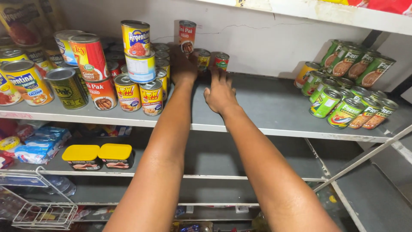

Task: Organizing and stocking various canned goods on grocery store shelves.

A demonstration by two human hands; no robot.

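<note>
My left hand [182, 64] reaches the small yellow-labelled can [202, 59] at the back of the grey shelf [274, 107], hiding its left side; I cannot tell whether those fingers grip. Just right of that can, my right hand [220, 92] lies flat, fingers spread, before the small red-and-green can [221, 60].

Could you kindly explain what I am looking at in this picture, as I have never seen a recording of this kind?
There is one picture, taken by a camera worn on a person's head, looking down along both bare arms at a grey shop shelf. No machine is involved. The left hand reaches to the back of the shelf, at a small yellow can below a tall red can; whether it grips anything cannot be told. The right hand rests open on the shelf just before a small red-and-green can. Stacked cans of meat stand at left, green-labelled cans lie at right, and yellow-lidded tins sit on the shelf below.
</note>
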